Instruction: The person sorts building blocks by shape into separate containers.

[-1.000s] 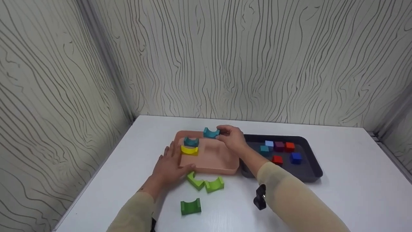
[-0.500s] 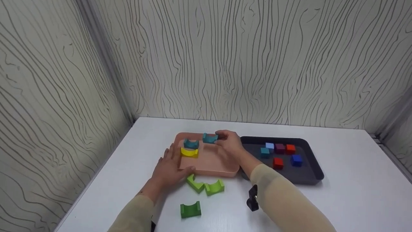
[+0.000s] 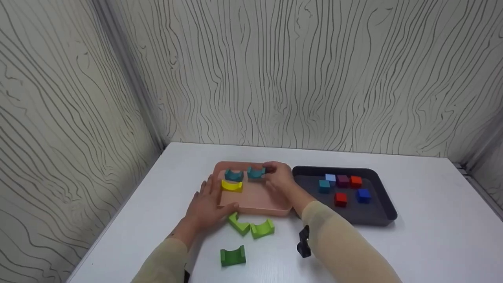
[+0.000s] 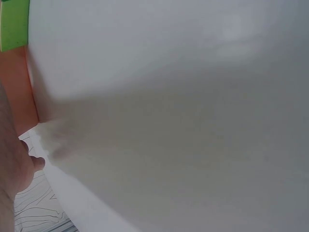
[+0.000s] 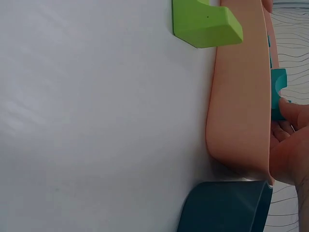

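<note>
My right hand (image 3: 279,175) pinches one end of a teal arch block (image 3: 256,173) at the back of the pink tray (image 3: 251,212). In the right wrist view, the thumb and fingers are on that teal block (image 5: 277,92). Left of it in the tray sit a second teal arch block (image 3: 234,175) and a yellow arch block (image 3: 232,186). My left hand (image 3: 206,208) rests with spread fingers along the tray's left side, its thumb at the front left corner. The left wrist view catches only part of this hand (image 4: 17,169).
A dark grey tray (image 3: 387,214) stands against the pink tray's right side, holding several small cubes such as a blue cube (image 3: 363,195). In front lie two light green arch blocks, one (image 3: 262,228) beside the other (image 3: 238,225), and a dark green arch block (image 3: 233,256).
My right hand has lowered the teal arch block from above the pink tray's back rim down into the tray. The left hand has stayed in place.
</note>
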Available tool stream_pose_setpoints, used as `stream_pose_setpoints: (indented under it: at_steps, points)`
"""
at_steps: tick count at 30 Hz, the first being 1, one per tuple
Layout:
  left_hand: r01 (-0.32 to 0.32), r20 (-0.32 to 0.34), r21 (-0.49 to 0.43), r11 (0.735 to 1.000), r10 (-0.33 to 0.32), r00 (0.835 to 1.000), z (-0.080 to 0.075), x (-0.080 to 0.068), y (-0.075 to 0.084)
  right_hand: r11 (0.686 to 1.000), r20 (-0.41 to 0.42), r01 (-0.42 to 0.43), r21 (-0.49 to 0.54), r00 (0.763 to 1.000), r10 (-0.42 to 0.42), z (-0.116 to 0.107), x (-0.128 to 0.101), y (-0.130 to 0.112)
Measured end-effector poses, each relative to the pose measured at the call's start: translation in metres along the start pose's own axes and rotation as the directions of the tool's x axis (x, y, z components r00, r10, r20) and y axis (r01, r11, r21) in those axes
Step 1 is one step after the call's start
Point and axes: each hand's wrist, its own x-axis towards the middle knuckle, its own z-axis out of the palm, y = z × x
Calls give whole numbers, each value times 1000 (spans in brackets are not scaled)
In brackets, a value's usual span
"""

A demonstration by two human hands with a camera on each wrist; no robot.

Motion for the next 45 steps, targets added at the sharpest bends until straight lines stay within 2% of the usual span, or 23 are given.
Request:
stream_pose_setpoints:
  at_steps: [5,11,19,35,45]
  points:
    - [-2,4,-3,1000,2,1000,1,0,-1,1000,-14,3,-8,1000,-3,3,0,3]
    - [0,9,-6,1000,0,1000,-1,0,3,997,-36,14,-73,999,-17,6,4,7]
    - [-14,-11,11,1000,14,1000,2,3,6,990,-26,17,-139,999,-21,7,3,11]
    - [5,-5,19,1000,-5,1000,5,3,2,989,-15,0,-150,1000,-3,10,5,14]
    - [1,-12,22,1000,-1,1000,2,1,0,993,9,17,-113,1000,-16,15,8,14]
